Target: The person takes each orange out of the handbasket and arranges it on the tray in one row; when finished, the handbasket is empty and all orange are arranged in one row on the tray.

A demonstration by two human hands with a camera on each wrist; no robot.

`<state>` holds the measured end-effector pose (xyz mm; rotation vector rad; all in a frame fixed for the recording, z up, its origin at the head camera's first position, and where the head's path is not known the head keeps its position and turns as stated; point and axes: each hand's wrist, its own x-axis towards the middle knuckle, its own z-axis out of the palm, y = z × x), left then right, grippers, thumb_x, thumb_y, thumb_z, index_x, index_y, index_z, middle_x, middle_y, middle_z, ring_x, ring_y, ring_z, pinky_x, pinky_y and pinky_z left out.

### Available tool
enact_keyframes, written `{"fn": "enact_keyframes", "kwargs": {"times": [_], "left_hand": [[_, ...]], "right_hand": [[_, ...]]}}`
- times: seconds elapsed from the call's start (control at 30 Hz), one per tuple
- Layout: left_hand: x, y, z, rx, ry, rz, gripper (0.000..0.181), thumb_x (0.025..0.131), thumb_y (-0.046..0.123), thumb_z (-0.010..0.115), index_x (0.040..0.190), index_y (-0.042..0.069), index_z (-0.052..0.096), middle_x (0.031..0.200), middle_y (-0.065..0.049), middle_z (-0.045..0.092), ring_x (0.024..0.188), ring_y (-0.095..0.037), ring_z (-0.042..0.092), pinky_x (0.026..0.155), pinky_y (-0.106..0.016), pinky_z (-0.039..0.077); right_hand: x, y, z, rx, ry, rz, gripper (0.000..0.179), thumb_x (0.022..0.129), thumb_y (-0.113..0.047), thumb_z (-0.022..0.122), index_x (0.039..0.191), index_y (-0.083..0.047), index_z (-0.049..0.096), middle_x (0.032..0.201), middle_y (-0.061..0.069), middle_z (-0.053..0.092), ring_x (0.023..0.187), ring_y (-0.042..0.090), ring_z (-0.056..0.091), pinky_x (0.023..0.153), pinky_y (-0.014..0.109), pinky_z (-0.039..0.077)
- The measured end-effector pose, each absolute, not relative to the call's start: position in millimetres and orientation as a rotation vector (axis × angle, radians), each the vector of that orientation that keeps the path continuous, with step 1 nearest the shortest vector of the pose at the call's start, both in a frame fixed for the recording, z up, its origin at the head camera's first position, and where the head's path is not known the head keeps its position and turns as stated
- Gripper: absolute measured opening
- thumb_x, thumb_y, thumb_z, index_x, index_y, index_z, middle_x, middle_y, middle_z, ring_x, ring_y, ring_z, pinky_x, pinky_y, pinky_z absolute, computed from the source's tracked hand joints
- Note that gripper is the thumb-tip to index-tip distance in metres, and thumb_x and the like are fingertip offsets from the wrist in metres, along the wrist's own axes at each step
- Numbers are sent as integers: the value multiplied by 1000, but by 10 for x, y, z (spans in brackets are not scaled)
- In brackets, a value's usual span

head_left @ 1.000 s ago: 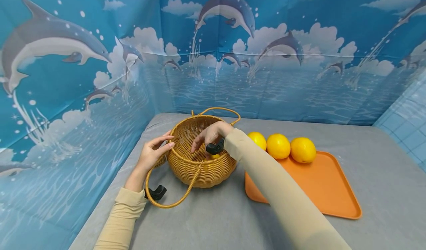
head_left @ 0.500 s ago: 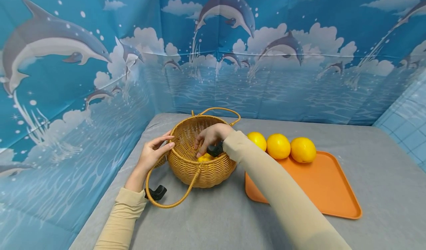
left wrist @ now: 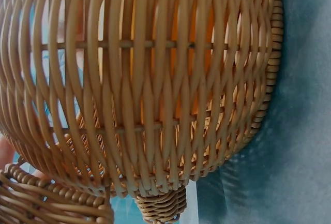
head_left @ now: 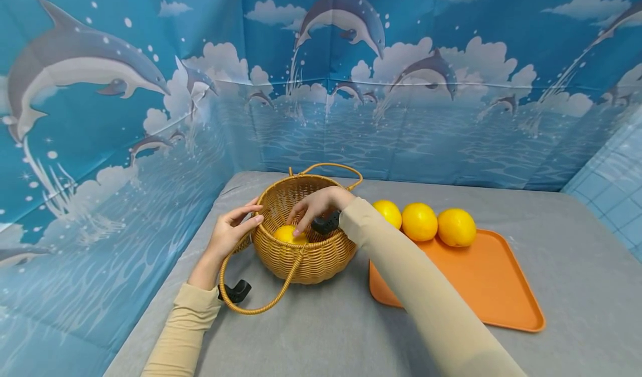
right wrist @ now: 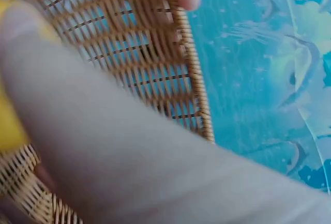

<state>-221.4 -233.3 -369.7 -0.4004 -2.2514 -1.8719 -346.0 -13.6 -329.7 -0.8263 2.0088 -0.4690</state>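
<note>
A round wicker basket (head_left: 306,265) stands at the centre of the head view, one looped handle hanging toward the front. My left hand (head_left: 233,232) holds its left rim, thumb and fingertips over the edge. Inside the basket, my right hand (head_left: 318,205) holds a yellow-orange orange (head_left: 288,235), its thumb on top and its fingers behind the fruit. Up close in the right wrist view, the thumb (right wrist: 23,25) lies against the orange (right wrist: 8,125). Through the weave in the left wrist view, the fruit shows as an orange patch behind the basket wall (left wrist: 155,89).
An orange tray (head_left: 481,276) lies to the right, partly under the right sleeve. Three more oranges (head_left: 456,227) sit in a row along its back edge. Grey cloth (head_left: 321,332) covers the table, and a dolphin-print curtain (head_left: 321,126) stands behind and to the left.
The orange in the basket has moved left and shows more fully, with the right thumb now on it. The left hand and the basket have stayed in place.
</note>
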Motion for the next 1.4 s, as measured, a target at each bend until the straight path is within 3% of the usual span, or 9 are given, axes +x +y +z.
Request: {"fn": "enact_keyframes", "kwargs": {"times": [0.13,0.3,0.53,0.67,0.93,1.2,1.4], "left_hand": [[-2206,-2334,-3694,-414,-2248,-1869,35,90,5,61,119,-15,56,140,-19,43,134,-31,34,110,-47,24],[-2200,-2333,-3694,-417,-2245,-1872,36,90,4,61,119,-16,55,140,-20,43,134,-32,34,110,-49,24],[-2203,-2332,-3696,-410,-2255,-1873,35,90,5,61,119,-14,56,140,-19,43,133,-32,34,110,-46,25],[-2205,-2332,-3694,-416,-2257,-1866,35,90,5,61,119,-14,57,139,-20,43,133,-32,34,110,-46,25],[-2190,-2333,-3693,-414,-2264,-1857,35,91,5,61,119,-14,56,140,-20,43,134,-33,33,110,-48,24],[-2189,-2341,-3696,-389,-2268,-1870,39,91,8,61,121,-16,53,141,-18,43,135,-32,32,110,-49,24],[-2195,-2341,-3695,-421,-2248,-1881,35,90,4,61,119,-15,55,140,-20,42,134,-34,32,110,-51,23]], "right_hand": [[-3449,-159,-3310,-919,1982,-474,58,88,-26,67,141,-19,45,143,7,41,123,18,46,83,26,44],[-3431,-197,-3335,-1046,2034,-432,57,89,-27,67,141,-19,46,139,5,45,122,16,46,93,27,45],[-3419,-224,-3344,-1051,2038,-513,62,87,-27,69,142,-18,44,140,7,44,119,19,49,86,29,50],[-3419,-246,-3342,-1085,2019,-529,65,84,-25,72,142,-18,44,142,6,43,125,23,44,88,29,49],[-3431,-310,-3365,-1167,2048,-417,64,84,-24,73,141,-20,45,140,-2,46,129,17,39,100,31,40],[-3406,-378,-3322,-1109,2015,-494,50,91,-10,62,137,-26,51,141,-4,45,130,15,38,99,31,42],[-3404,-390,-3331,-953,1901,-621,43,94,-1,52,132,-22,57,139,-3,46,120,16,49,95,34,47]]}}
